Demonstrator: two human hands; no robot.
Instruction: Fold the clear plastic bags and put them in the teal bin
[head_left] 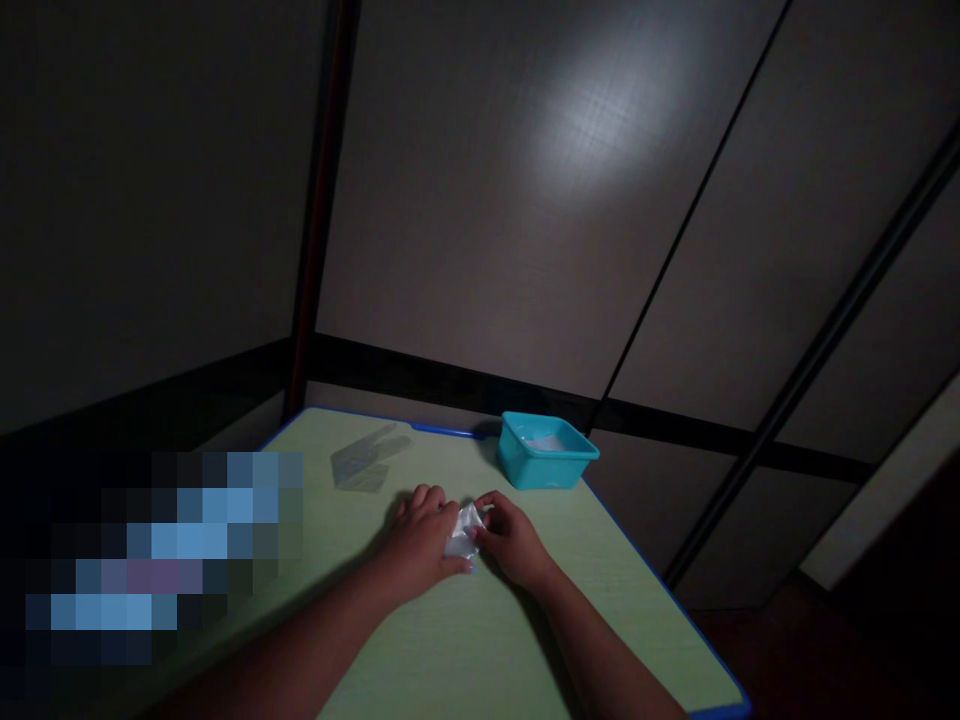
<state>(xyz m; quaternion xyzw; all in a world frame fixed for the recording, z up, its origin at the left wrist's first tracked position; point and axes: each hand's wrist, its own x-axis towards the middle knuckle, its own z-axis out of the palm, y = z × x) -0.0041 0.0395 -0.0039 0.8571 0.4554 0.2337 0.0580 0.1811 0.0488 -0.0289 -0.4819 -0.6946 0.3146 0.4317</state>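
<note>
Between my two hands, over the pale green table [442, 650], is a small, crinkled, shiny clear plastic piece [465, 530]. My left hand [424, 540] is closed on its left side, thumb at the lower edge. My right hand [510, 535] pinches its right side with thumb and index finger. Beyond my left hand, a flat transparent plastic bag or glove [367, 460] lies on the table. A turquoise basket [547, 470] stands at the back right with whitish, clear material [544, 443] inside.
The table has a blue rim [645, 555]. Behind it rise dark wardrobe-like panels [480, 200] close to its far edge. A pixelated patch [187, 540] covers the lower left.
</note>
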